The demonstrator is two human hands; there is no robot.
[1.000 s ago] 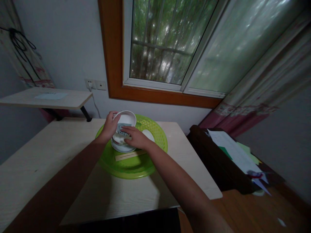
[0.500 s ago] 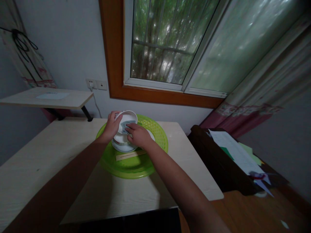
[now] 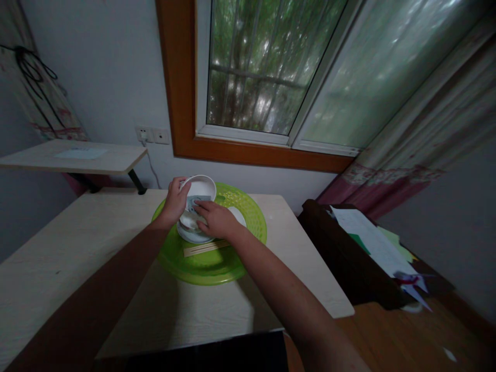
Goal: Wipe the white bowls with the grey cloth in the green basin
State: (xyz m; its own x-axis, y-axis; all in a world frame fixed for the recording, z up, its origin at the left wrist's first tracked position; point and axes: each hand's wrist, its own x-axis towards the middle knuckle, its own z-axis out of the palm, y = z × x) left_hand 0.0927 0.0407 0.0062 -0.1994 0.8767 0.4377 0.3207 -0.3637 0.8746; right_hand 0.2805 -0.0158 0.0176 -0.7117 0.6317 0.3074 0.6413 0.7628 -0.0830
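Note:
My left hand [image 3: 175, 202] grips the left rim of a white bowl [image 3: 204, 186], tilted so its inside faces me. Inside it, the fingers of my right hand [image 3: 220, 219] press a grey-blue cloth [image 3: 195, 202] against the wall. Below sits what looks like another white bowl [image 3: 188, 222] on a white plate [image 3: 192, 237], both partly covered by my hands. A white dish edge [image 3: 237, 215] shows behind my right wrist. Light wooden chopsticks [image 3: 204, 248] lie in front of the plate. All of these are in or over a round green plastic basket [image 3: 211, 274].
The basket rests on a pale wooden table [image 3: 93, 232]. A small raised shelf [image 3: 96, 160] with a paper on it stands at the left. Beyond the table's right edge is a dark piece of furniture [image 3: 329, 253] with papers [image 3: 368, 237]. A window is behind.
The cloth lies more spread out across the inside of the bowl, and my right fingers have shifted slightly over it. My left hand keeps holding the tilted bowl. The view has moved slightly.

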